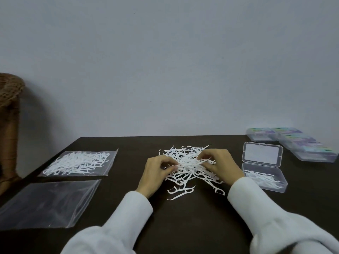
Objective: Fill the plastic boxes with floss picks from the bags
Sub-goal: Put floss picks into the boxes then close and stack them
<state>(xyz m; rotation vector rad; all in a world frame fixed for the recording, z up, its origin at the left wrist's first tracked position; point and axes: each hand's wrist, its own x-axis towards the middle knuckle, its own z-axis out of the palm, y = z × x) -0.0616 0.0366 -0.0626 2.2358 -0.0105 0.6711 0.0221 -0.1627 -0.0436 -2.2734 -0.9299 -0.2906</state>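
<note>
A loose pile of white floss picks (189,158) lies in the middle of the dark table (183,217). My left hand (157,171) is at the pile's left side and pinches a few picks between thumb and fingers. My right hand (218,165) is at the pile's right side, its fingers curled round some picks. An open clear plastic box (264,178) stands to the right with several picks in its lower half and its lid (262,153) raised behind. A sealed bag full of picks (78,163) lies at the left. An empty clear bag (47,202) lies in front of it.
Several closed plastic boxes with coloured labels (291,142) are lined up at the back right corner. A brown wicker object (9,125) stands beyond the table's left edge. A plain wall rises behind the table.
</note>
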